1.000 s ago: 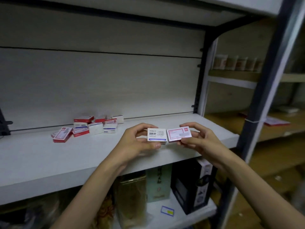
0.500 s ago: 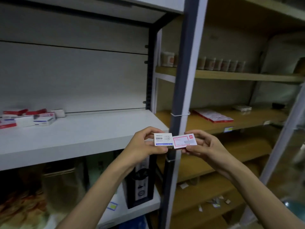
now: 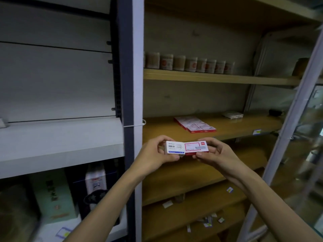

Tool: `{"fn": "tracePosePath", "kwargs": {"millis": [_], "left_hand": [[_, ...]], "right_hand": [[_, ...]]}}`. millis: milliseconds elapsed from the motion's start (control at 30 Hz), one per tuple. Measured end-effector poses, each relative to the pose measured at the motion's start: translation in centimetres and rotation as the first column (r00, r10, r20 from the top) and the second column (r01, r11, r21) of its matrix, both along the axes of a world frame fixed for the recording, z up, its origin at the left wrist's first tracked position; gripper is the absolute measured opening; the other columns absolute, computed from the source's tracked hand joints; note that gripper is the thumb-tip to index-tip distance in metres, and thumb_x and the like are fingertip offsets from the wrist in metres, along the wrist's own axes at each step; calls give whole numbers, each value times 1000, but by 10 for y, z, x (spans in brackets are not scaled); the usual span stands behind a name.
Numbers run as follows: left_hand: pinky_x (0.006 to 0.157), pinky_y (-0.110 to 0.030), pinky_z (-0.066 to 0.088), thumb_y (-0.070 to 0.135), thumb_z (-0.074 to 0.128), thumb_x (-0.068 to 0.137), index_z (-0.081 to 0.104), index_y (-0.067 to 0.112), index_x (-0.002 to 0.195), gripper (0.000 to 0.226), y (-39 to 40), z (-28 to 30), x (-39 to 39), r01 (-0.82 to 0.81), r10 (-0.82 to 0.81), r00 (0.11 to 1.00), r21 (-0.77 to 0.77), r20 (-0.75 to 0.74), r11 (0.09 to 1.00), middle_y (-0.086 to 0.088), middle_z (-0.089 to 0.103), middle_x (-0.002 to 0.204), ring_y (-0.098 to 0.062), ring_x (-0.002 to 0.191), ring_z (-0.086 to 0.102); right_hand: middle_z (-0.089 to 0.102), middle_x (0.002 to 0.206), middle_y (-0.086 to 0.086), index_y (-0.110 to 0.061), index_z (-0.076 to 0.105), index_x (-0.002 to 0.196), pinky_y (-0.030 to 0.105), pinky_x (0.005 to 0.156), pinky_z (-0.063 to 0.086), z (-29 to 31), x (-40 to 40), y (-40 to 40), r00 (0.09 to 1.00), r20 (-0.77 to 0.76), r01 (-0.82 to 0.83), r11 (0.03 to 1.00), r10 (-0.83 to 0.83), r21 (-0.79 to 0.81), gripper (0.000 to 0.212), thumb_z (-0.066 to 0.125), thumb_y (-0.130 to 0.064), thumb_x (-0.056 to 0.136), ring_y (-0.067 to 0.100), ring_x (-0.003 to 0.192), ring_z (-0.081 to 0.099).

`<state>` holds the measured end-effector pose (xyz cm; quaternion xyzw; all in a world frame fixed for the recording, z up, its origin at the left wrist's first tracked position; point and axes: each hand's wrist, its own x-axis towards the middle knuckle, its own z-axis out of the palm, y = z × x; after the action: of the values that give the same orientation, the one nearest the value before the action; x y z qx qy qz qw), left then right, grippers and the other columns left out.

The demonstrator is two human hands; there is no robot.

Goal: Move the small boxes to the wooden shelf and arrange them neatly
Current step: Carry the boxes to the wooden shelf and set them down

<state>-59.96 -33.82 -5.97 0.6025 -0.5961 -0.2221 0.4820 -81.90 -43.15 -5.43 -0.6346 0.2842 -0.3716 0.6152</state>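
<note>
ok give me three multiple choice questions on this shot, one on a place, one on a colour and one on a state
1. Where does the row of jars stand?
A. on the white shelf
B. on the upper wooden shelf
C. on the floor

2. What colour trims the box in the right hand?
A. green
B. yellow
C. red

3. What is the left hand doing?
A. gripping a white box
B. resting flat on a shelf
C. hanging idle

Answers:
1. B, the jars line the upper wooden shelf above the red boxes.
2. C, its face has a red border.
3. A, its fingers curl round the white box, held next to the red one.
</note>
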Motion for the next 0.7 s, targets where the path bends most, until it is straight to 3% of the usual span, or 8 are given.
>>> {"fn": "tracePosePath", "kwargs": {"millis": [133, 267, 400, 567, 700], "left_hand": [[67, -16, 52, 42, 83, 76, 63, 43, 113, 42, -56, -7, -14, -64, 66, 994, -24, 90, 998, 19, 58, 111, -7, 91, 61], [77, -18, 47, 44, 83, 74, 61, 49, 106, 39, -115, -10, -15, -170, 181, 975, -92, 129, 981, 16, 49, 111, -4, 98, 50], [73, -17, 41, 38, 82, 77, 63, 41, 114, 41, -164, -6, -11, -270, 283, 953, -117, 105, 956, 10, 52, 108, -2, 93, 50], [77, -21, 44, 39, 81, 78, 64, 38, 114, 40, -204, -4, -4, -338, 352, 928, -118, 125, 934, 4, 55, 109, -4, 93, 52], [74, -22, 40, 41, 81, 78, 63, 40, 113, 39, -219, -5, 0, -380, 390, 908, -94, 151, 920, 7, 55, 106, -4, 92, 51]], "right_hand": [[75, 105, 20, -6, 58, 125, 29, 78, 62, -2, -18, -57, 999, -44, 7, 1000, -6, 19, 51, 72, 9, 79, 30, 94, 75], [75, 109, 17, -11, 59, 126, 31, 82, 62, 1, -32, -118, 991, -127, -37, 999, 39, 14, 54, 75, 5, 77, 30, 100, 74], [77, 105, 13, -10, 61, 123, 27, 75, 62, 12, -34, -181, 986, -162, -33, 999, 30, -19, 50, 74, 6, 78, 24, 95, 75], [76, 105, 17, -7, 63, 119, 25, 69, 62, 13, -26, -250, 993, -112, -38, 998, 43, 42, 46, 74, 7, 76, 22, 86, 76], [77, 104, 3, -14, 65, 118, 24, 73, 59, 13, -6, -304, 970, -240, -3, 990, -31, -140, 46, 82, -9, 75, 12, 90, 75]]}}
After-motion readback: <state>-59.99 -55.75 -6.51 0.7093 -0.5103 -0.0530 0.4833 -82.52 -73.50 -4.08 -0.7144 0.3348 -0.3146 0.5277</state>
